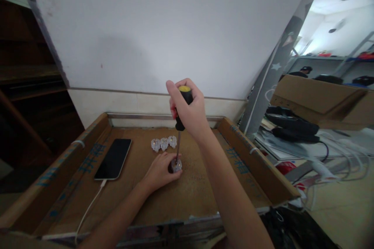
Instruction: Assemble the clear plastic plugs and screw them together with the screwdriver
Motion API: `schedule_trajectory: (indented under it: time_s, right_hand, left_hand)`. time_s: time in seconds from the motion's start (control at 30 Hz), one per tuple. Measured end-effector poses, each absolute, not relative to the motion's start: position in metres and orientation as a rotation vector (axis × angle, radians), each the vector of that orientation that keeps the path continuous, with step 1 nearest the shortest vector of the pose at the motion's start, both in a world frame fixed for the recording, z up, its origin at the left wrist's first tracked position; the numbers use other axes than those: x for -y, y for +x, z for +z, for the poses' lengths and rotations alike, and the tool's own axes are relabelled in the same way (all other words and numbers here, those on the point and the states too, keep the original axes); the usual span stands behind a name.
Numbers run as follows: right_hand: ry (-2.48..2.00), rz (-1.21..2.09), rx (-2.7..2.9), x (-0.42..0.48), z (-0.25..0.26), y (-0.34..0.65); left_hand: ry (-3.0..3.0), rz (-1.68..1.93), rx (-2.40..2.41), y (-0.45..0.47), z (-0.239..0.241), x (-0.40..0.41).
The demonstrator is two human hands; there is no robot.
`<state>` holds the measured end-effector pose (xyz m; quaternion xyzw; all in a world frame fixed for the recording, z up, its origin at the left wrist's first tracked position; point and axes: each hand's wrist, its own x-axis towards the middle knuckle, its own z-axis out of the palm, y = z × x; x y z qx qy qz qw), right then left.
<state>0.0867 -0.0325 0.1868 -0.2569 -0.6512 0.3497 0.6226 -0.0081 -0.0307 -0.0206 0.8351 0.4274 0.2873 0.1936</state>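
Observation:
My right hand is wrapped round the black handle of a screwdriver with a yellow end cap. The screwdriver stands nearly upright, its shaft running down to a small clear plastic part with metal bits inside. Between thumb and fingers, my left hand grips that clear part against the cardboard. Just beyond it, three similar clear parts sit in a row. Exactly how the tip meets the part is too small to make out.
Low walls edge the cardboard work surface on the left and right. A phone with a white cable lies at the left. A white wall rises behind. Further right are an open carton, black items, loose cables and a person.

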Motion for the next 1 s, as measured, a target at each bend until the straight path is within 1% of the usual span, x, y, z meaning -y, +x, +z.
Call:
schedule_trajectory:
  time_s: [0.17, 0.3, 0.43, 0.53, 0.7, 0.83, 1.0]
  right_hand:
    - [-0.550, 0.849, 1.618, 0.039, 0.188, 0.089]
    - [-0.591, 0.913, 1.637, 0.040, 0.193, 0.092]
    - [-0.611, 0.903, 1.611, 0.039, 0.195, 0.101]
    - [-0.580, 1.014, 1.667, 0.041, 0.193, 0.108]
    - [-0.566, 0.849, 1.534, 0.044, 0.188, 0.113]
    - [-0.553, 0.946, 1.493, 0.048, 0.188, 0.121]
    - [-0.642, 0.942, 1.606, 0.060, 0.190, 0.136]
  left_hand:
    - [2.328, 0.817, -1.201, -0.009, -0.022, 0.031]
    - [2.323, 0.827, -1.195, -0.010, -0.022, 0.032]
    - [2.312, 0.828, -1.188, -0.010, -0.021, 0.032]
    - [2.310, 0.825, -1.183, -0.010, -0.023, 0.031]
    - [2.314, 0.860, -1.182, -0.010, -0.028, 0.028]
    - [2.299, 0.864, -1.169, -0.010, -0.026, 0.030]
    - [2.280, 0.862, -1.178, -0.010, -0.022, 0.032]
